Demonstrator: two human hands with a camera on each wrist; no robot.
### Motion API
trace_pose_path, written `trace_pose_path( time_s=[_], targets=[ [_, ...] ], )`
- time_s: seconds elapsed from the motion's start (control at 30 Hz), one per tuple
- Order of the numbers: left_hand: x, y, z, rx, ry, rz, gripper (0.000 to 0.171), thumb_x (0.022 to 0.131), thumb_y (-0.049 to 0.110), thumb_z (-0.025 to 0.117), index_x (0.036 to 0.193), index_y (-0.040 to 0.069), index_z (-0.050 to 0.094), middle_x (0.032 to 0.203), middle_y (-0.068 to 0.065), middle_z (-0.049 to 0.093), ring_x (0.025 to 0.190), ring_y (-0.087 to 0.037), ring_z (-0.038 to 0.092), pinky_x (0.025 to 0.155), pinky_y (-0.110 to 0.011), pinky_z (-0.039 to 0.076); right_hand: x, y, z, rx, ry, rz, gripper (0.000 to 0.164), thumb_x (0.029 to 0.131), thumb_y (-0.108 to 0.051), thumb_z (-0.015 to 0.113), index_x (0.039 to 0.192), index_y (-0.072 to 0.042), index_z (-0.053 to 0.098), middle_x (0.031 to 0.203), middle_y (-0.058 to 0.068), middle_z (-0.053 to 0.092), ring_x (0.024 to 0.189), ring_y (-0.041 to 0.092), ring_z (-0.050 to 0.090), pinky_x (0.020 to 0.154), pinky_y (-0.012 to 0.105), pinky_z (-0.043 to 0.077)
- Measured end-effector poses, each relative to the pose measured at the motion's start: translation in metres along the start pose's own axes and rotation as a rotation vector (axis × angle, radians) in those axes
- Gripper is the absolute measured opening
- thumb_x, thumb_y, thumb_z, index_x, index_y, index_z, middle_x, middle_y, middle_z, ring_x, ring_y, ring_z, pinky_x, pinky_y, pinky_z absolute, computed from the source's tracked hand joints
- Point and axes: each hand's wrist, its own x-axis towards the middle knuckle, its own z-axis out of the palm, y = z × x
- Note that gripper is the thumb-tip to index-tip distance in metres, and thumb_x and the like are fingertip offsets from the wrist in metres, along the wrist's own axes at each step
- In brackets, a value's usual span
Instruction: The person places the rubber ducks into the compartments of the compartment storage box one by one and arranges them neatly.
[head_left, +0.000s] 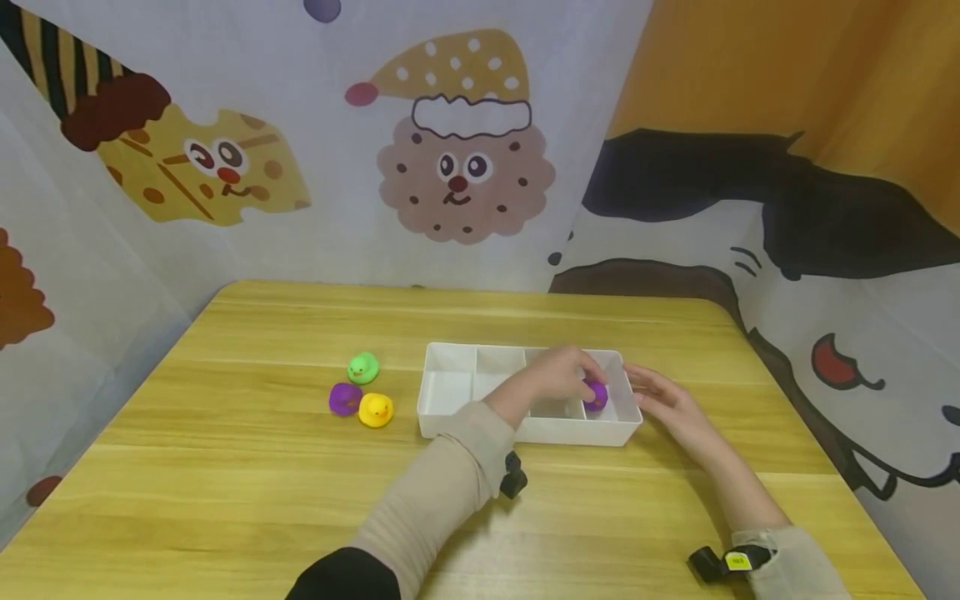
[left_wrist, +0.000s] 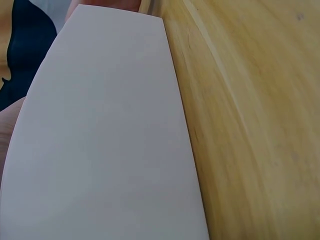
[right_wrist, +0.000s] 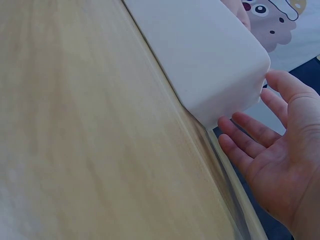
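Note:
A white divided box [head_left: 577,431] stands on the table. My left hand [head_left: 551,379] reaches over its front wall into the rightmost compartment. There the fingers hold a small purple toy duck [head_left: 596,397], whose far side they cover. My right hand [head_left: 675,412] is at the box's right end, its fingertips at the end wall near the corner. In the right wrist view that hand [right_wrist: 280,155] has its fingers spread and gently bent, with nothing in the palm. Only the white front wall [left_wrist: 110,125] fills most of the left wrist view.
Left of the box a green duck [head_left: 363,367], a yellow duck [head_left: 377,410] and another purple duck [head_left: 346,399] sit close together on the wooden table [head_left: 247,492]. A cartoon-printed cloth [head_left: 322,250] hangs behind the table's far edge.

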Motion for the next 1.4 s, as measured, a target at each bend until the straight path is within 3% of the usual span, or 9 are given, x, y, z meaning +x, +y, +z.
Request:
trace_pose_path(
  time_s=[0.23,0.5,0.67,0.97,1.17,1.4],
  targets=[
    [0.004,0.002,0.004,-0.001,0.003,-0.065,0.028,0.077,0.009,0.078,0.103,0.016,0.075,0.092,0.011,0.066,0.086,-0.004,0.055,0.074,-0.016,0.042,0.000,0.000,0.000,0.010,0.001,-0.006,0.049,0.098,-0.016,0.055,0.144,-0.004,0.041,0.139,0.023,0.046,0.111,0.007,0.056,0.090,0.021,0.043],
    [0.005,0.008,0.005,-0.031,-0.004,-0.133,0.028,0.076,0.004,0.078,0.103,0.014,0.075,0.086,0.007,0.062,0.071,-0.008,0.056,0.057,-0.019,0.047,0.001,0.002,0.000,0.004,0.006,-0.014,0.048,0.098,-0.015,0.055,0.143,-0.003,0.042,0.138,0.024,0.046,0.111,0.006,0.056,0.090,0.020,0.043],
    [0.005,0.012,0.005,-0.042,-0.005,-0.172,0.029,0.076,0.002,0.078,0.102,0.014,0.075,0.087,0.005,0.063,0.067,-0.009,0.056,0.055,-0.020,0.047,0.002,0.003,0.000,0.004,0.007,-0.017,0.048,0.099,-0.014,0.054,0.143,-0.003,0.041,0.138,0.025,0.046,0.110,0.006,0.056,0.089,0.020,0.044],
    [0.003,0.013,0.004,-0.039,-0.012,-0.165,0.030,0.076,0.002,0.079,0.103,0.013,0.074,0.086,0.005,0.064,0.074,-0.008,0.056,0.060,-0.018,0.047,0.001,0.002,0.000,0.004,0.004,-0.021,0.048,0.098,-0.014,0.055,0.143,-0.002,0.041,0.138,0.027,0.044,0.111,0.006,0.056,0.089,0.020,0.044],
    [0.003,0.010,0.003,-0.011,0.006,-0.135,0.028,0.079,0.011,0.080,0.105,0.014,0.074,0.088,0.007,0.064,0.081,-0.006,0.055,0.071,-0.018,0.044,0.001,0.001,0.000,0.002,0.003,-0.014,0.049,0.099,-0.016,0.055,0.143,-0.003,0.041,0.139,0.026,0.044,0.112,0.006,0.055,0.090,0.020,0.043],
    [-0.005,0.010,-0.003,-0.013,0.028,-0.091,0.030,0.079,0.017,0.080,0.109,0.016,0.073,0.089,0.008,0.066,0.082,-0.005,0.056,0.073,-0.019,0.044,0.000,0.000,0.000,-0.013,0.005,-0.006,0.049,0.099,-0.018,0.055,0.144,-0.005,0.041,0.139,0.023,0.046,0.111,0.006,0.055,0.090,0.020,0.042]
  ],
)
